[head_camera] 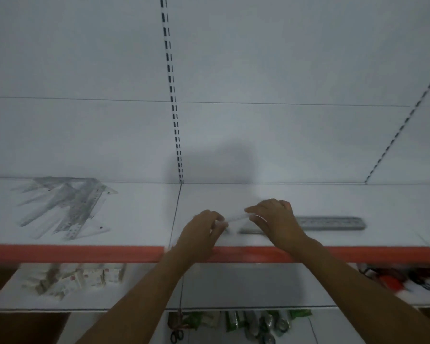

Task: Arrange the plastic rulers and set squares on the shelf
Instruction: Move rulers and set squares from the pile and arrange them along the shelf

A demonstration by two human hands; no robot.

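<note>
Left hand (205, 225) and right hand (274, 217) each pinching an end of a clear ruler (236, 218) above the shelf (139, 219) – grey ruler (330, 223) just right, loose pile of rulers and set squares (67, 207) far left

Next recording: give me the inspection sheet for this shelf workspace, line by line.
Surface: white shelf with orange front edge.
Job's things: loose pile of rulers and set squares at left; neat ruler stack at right; clear ruler pinched between both hands.
Clutter: nothing seen on this shelf.
Grippers: left hand and right hand each pinch the clear ruler.
Cables: nothing seen.
Surroundings: small boxes on lower shelf; scissors below.
</note>
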